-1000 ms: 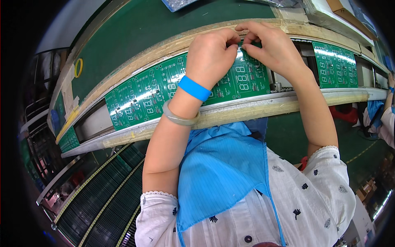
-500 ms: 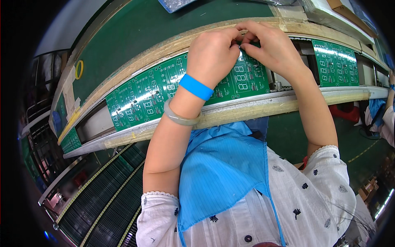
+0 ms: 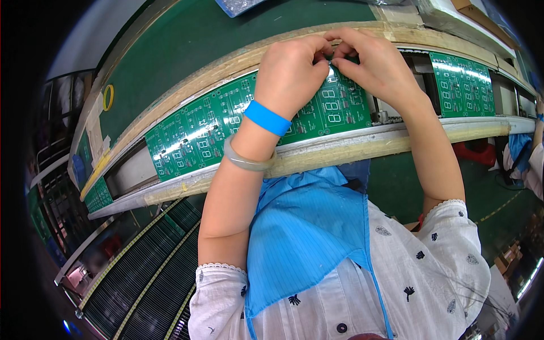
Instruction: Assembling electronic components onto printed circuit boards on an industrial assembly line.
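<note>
A long green circuit board point(image 3: 195, 127), printed with rows of digit-shaped outlines, lies in the rail track in front of me. Over its far edge, right of its middle, my left hand point(image 3: 290, 72) and my right hand point(image 3: 378, 67) meet with fingertips almost touching. Both hands are closed in a pinch. Something small and pale shows between the fingertips, too tiny to name. My left hand hides part of the board beneath it. A blue band point(image 3: 268, 118) and a pale bangle point(image 3: 247, 157) circle my left wrist.
Another green board point(image 3: 463, 86) sits in the track at the right, and part of one point(image 3: 99, 194) at the far left. Wooden rails point(image 3: 317, 148) border the track. A yellow ring point(image 3: 108, 97) lies beyond it. Black slotted racks point(image 3: 141, 266) stand at lower left. Another person's arm shows far right.
My left hand has shifted very slightly to the left. Both hands stay pinched at the board's far edge, and the boards look unmoved.
</note>
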A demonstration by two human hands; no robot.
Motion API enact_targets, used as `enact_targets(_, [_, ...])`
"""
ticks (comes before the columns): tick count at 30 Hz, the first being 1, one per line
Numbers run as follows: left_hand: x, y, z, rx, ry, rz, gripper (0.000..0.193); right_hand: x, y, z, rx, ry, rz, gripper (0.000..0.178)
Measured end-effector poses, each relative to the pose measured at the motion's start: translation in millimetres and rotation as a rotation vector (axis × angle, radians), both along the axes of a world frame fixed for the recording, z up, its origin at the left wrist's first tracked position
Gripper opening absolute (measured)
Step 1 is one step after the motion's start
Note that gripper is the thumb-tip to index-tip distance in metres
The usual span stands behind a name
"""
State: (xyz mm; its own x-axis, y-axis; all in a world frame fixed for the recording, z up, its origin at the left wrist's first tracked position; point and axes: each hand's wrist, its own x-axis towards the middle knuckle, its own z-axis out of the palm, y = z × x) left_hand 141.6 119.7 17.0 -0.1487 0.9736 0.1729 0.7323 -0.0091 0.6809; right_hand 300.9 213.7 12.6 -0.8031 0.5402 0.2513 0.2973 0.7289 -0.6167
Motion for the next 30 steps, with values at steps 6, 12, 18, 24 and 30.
enact_targets(6, [-4.9,0.5,-4.9,-0.006,-0.109,0.005,0.023,0.5,-3.5,5.4,-0.061,-0.022,-0.025,0.039])
enact_targets(12, [-3.2,0.4,-2.0,-0.013,-0.064,0.013,0.024,0.7,-2.8,6.0,-0.107,-0.032,-0.036,0.039])
enact_targets(18, [-2.6,-0.2,0.3,-0.013,-0.024,0.006,0.024,-0.2,-2.8,7.2,-0.083,-0.033,-0.023,0.039])
enact_targets(24, [-2.1,0.3,-0.5,0.009,0.009,-0.013,0.025,0.9,-2.3,6.3,-0.107,-0.025,-0.019,0.038])
enact_targets(30, [0.3,-0.5,-3.7,0.044,0.045,-0.04,0.023,0.2,-3.1,3.6,-0.047,-0.015,-0.003,0.036])
